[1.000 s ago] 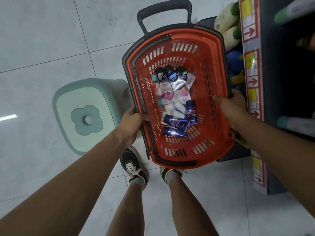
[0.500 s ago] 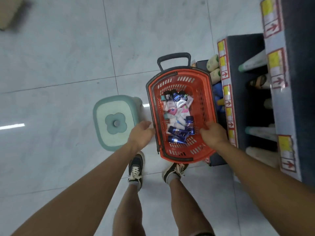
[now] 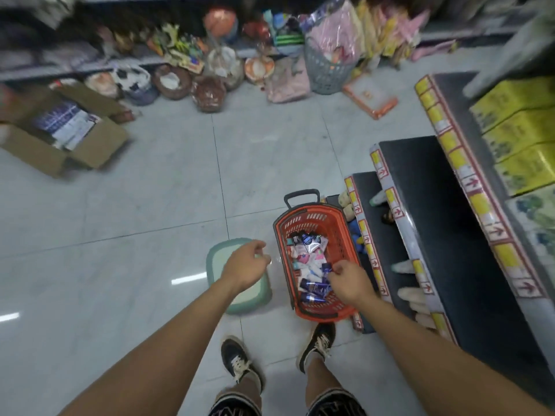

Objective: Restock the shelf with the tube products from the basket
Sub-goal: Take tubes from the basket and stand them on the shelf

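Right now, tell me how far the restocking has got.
Barely begun. Done: the red basket stands on the floor beside the shelf. In hand: the right hand reaches into the basket, fingers curled at a dark blue tube; whether it has a grip on it is unclear. The left hand hovers over the green stool, holding nothing. Left: the pile of tubes fills the basket; none is being shelved yet.

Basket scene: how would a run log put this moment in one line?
right hand: over basket, at tubes | left hand: free, above stool
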A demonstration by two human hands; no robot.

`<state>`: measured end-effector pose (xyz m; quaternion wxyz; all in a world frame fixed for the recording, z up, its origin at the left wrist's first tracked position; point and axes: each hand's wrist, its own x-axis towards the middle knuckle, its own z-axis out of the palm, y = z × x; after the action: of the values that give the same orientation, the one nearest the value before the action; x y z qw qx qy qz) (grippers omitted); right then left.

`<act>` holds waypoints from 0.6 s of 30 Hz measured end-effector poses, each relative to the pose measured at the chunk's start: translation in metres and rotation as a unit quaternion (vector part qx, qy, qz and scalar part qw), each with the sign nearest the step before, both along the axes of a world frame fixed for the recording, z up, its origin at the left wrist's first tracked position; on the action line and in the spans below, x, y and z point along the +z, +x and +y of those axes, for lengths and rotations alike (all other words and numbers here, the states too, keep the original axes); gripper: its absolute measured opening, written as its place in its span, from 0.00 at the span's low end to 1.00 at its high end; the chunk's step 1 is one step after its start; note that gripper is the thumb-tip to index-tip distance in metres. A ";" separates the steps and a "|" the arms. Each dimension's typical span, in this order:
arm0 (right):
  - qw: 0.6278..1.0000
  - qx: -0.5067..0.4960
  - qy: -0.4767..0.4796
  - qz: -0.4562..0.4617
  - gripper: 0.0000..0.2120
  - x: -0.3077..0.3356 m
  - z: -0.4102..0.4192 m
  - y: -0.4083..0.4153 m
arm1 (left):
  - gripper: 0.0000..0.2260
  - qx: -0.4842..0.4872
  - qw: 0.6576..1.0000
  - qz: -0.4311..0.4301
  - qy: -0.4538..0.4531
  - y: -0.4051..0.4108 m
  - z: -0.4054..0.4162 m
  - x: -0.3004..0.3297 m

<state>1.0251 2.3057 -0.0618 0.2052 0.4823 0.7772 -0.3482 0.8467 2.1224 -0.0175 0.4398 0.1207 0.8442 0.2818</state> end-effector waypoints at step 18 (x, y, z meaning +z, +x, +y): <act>0.988 -0.141 0.052 0.046 0.06 0.096 -0.069 0.064 | 0.19 -0.254 0.960 0.113 0.025 0.015 -0.007 0.122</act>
<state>1.0891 2.2364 0.0340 0.0931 0.5802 0.7272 -0.3547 0.8613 2.1153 0.1041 0.3957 0.3727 0.8228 0.1662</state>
